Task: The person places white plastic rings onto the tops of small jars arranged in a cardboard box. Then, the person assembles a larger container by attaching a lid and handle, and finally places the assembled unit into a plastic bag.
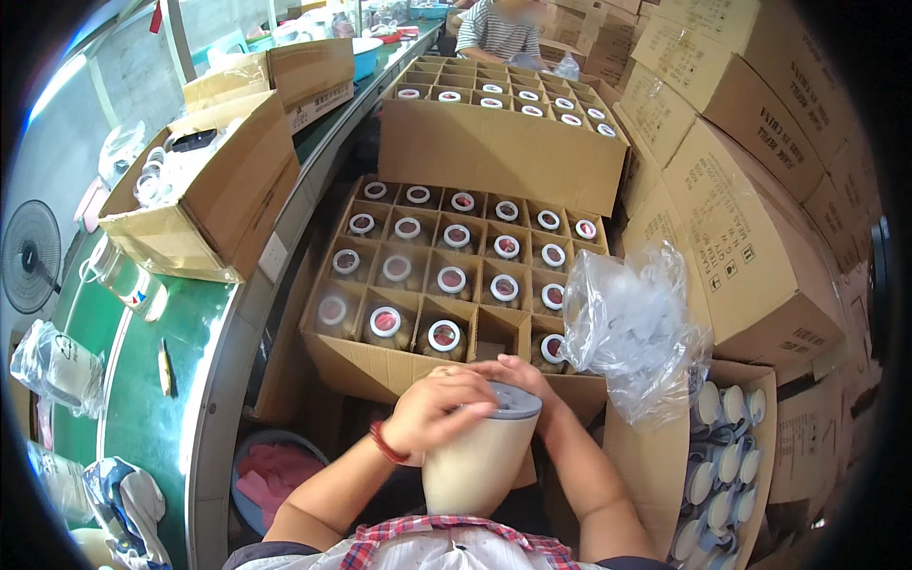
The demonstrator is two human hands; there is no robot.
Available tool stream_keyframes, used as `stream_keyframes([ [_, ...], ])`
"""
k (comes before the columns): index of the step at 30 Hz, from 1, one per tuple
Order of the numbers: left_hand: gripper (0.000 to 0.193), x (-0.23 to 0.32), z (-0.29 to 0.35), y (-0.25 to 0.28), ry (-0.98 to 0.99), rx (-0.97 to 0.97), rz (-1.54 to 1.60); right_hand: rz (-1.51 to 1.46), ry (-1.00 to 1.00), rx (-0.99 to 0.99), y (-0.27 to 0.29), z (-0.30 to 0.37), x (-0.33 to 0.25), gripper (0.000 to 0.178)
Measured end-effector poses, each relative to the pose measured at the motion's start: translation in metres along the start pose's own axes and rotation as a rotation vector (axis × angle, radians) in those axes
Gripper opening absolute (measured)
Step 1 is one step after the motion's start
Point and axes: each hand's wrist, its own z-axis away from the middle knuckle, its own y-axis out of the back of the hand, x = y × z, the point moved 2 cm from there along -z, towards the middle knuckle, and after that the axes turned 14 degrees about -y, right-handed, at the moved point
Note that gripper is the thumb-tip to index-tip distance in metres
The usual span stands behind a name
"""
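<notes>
Beige jar (475,465) with grey lid (516,403).

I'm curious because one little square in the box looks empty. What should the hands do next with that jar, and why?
Probably lower the jar into the empty cell of the divided box. Both hands, left hand and right hand, press on its grey lid, and the neighbouring cells already hold lidded jars.

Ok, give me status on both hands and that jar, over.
Left hand on top of grey lid. Right hand behind lid. Beige cylindrical jar upright against chest. One empty cell in divided cardboard box ahead.
</notes>
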Motion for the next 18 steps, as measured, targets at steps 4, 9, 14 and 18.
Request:
stream_keyframes([
  [4,0.026,-0.079,0.084,0.014,0.329,0.223,0.804,0.903,0.258,0.481,-0.048,0.054,0.001,0.062],
  [9,0.023,-0.024,0.017,-0.001,0.333,0.143,0.373,0.070,-0.040,0.106,0.026,0.008,-0.007,0.068],
  [14,0.016,0.007,-0.011,-0.018,0.181,-0.049,-0.011,0.005,0.069,-0.237,0.005,-0.025,0.000,0.061],
  [18,0.021,-0.064,0.080,0.019,0.329,0.258,0.875,0.714,0.173,0.372,-0.050,0.043,-0.005,0.064],
])
